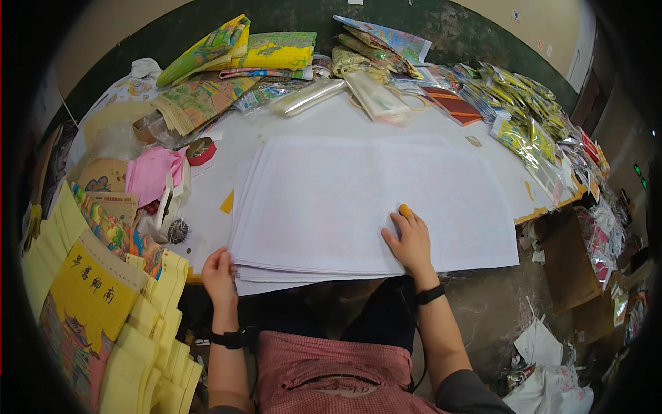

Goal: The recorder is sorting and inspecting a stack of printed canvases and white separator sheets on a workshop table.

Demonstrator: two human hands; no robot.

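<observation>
one pink apron (pixel 338 369) lies below two hands (pixel 220 277) (pixel 412 244) at one sheet stack (pixel 317 200).

Over the far half of the white sheet stack (pixel 358 186), a hand could pass; the right hand (pixel 412 241) blocks its near side, the left hand (pixel 219 265) its near-left corner. Beyond the stack, bare tabletop (pixel 293 125) runs up to a clear plastic roll (pixel 308 100). Left of the stack, a lane ends at a pink cloth (pixel 152 178). Right of it, heaped packets (pixel 510 90) stand in the way, though the dim, bent rim leaves that gap hard to judge.
</observation>
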